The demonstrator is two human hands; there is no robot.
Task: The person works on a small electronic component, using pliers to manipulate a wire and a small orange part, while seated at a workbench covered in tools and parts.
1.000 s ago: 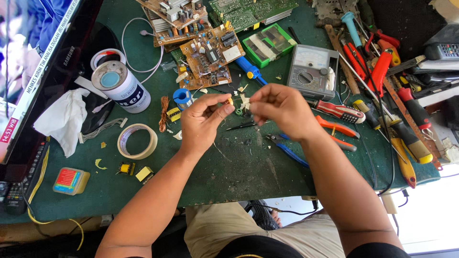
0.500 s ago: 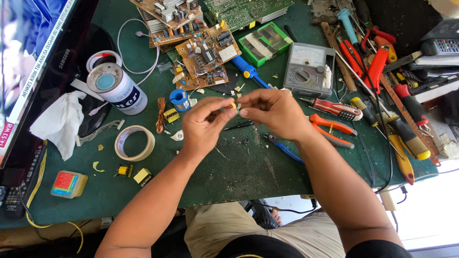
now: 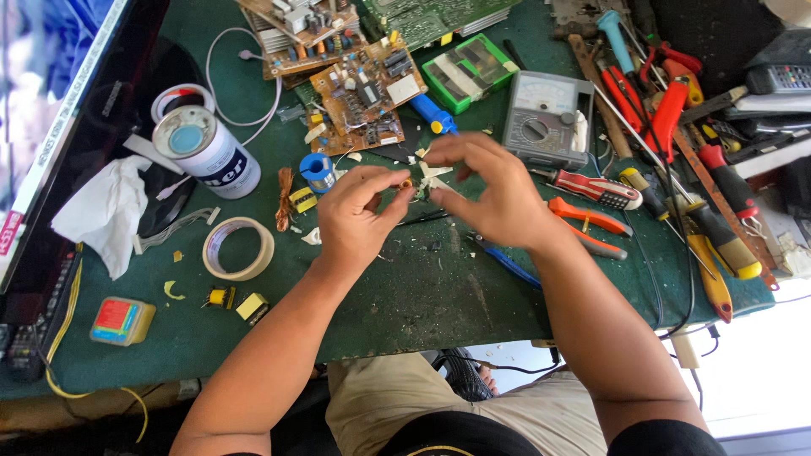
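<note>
In the head view, both hands are meeting above the middle of the green surface (image 3: 405, 312). The left hand (image 3: 355, 215) is pinching a small component (image 3: 411, 187) between thumb and fingertips, its fingers closed together on it. The right hand (image 3: 490, 190) is arching over from the other side, its fingertips touching the same small component, though the part is too tiny and blurred to tell what kind it is. Scraps of pale tape or paper are lying just beside the fingers.

Around the hands, a brown circuit board (image 3: 367, 97) is lying just beyond them, with a blue spool (image 3: 318, 169) near the left hand. A white can (image 3: 207, 152) and a roll of masking tape (image 3: 238, 247) are sitting further to the left, beside a crumpled tissue (image 3: 106, 211). To the right, a grey multimeter (image 3: 545, 118) is resting near the right hand, with a red-handled screwdriver (image 3: 596, 187) and orange-handled pliers (image 3: 587, 224) lying close by
</note>
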